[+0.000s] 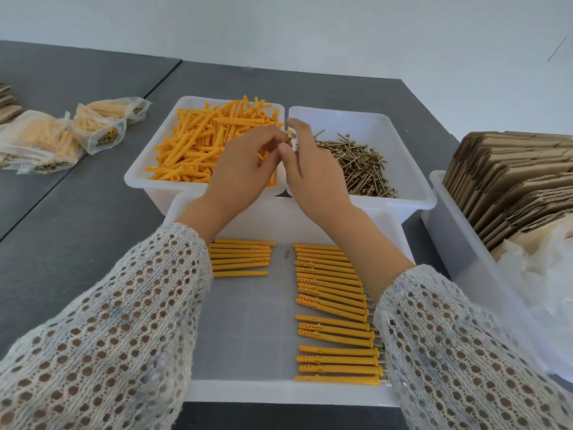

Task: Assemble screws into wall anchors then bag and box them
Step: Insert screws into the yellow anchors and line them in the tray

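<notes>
A: What are the hands doing?

B: Both are hovering over the seam between the two back bins. The left hand (245, 162) is curling its fingers, and its fingertips are pinching something small right where it is meeting the right hand (305, 164). The right hand's thumb and forefinger are closing on a screw (290, 141), whose head is showing between the two hands. Whether an anchor is hidden inside the left hand's grip, I cannot tell.

A: And where is the stock sitting?

B: The loose anchors (198, 144) are filling the white bin (139, 178) at eleven o'clock from the hands' wrists. The loose screws (361, 166) are lying in a heap in the second bin (412, 193) at one o'clock, touching the first bin's side.

A: Anything finished?

B: Nearer the person, a shallow tray (248, 321) is holding two groups. A long column of assembled anchors (333, 308) is running down its right side, screw heads poking out at three o'clock under the right sleeve (459, 352). A shorter stack of anchors (240, 257) is lying at the tray's upper left, partly under the left sleeve (124, 321).

A: And off to the sides?

B: Filled bags (62, 138) are resting on the grey worktop (77, 212) at ten o'clock. Flattened cardboard boxes (511, 181) are standing in a bin at three o'clock.
</notes>
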`<state>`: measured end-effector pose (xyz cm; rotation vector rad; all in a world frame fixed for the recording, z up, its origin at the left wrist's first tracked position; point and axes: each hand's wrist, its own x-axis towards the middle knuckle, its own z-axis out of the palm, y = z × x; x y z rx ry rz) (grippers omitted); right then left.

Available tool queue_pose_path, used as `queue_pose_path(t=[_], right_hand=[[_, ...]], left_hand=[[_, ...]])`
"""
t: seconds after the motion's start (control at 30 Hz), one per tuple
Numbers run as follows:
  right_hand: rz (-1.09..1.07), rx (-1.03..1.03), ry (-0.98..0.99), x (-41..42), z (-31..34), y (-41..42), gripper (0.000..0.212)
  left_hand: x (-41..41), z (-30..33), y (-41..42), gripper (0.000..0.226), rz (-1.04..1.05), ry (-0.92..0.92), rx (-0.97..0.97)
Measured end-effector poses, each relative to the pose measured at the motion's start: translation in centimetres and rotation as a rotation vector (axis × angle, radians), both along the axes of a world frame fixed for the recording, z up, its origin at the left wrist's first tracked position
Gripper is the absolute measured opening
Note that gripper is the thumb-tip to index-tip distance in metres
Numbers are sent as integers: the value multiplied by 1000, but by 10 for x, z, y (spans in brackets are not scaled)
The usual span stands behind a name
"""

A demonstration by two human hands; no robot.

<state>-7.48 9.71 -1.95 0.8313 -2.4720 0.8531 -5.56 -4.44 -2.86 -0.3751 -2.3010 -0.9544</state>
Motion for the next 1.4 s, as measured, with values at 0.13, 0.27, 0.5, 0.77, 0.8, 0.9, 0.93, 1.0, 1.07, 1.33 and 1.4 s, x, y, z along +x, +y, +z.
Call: queue_pose_path(t=[0.13,0.27,0.5,0.77,0.8,0.9,0.93,1.0,1.07,1.33,1.4], right_hand=[[-10,-136,-63,-4,-1,0,34],[29,-287,-202,-2,3,-4,24],[219,-393,-500,8,15,-8,28],[516,205,-922,30,20,-7,9],[509,377,-892,34,16,-8,12],[453,758,-653,52,0,-22,17],[463,812,-579,59,-7,-27,12],[476,885,-486,73,-21,-37,11],[489,938,-389,84,-32,-45,22],[454,841,-122,88,-45,-55,30],[440,839,-135,88,-44,-56,30]], left_hand=[[-2,7,-1,17,38,-34,326],[0,13,-9,18,-107,-252,572],[-4,14,-10,33,-341,-510,835],[-8,18,-17,53,-173,-608,1200],[-8,18,-17,52,-168,-612,1205],[-8,17,-18,50,-153,-615,1192],[-8,17,-18,50,-148,-615,1192],[-8,17,-18,49,-149,-615,1203],[-8,17,-19,48,-152,-613,1215],[-10,15,-20,46,-180,-612,1217],[-11,14,-19,42,-169,-607,1195]])
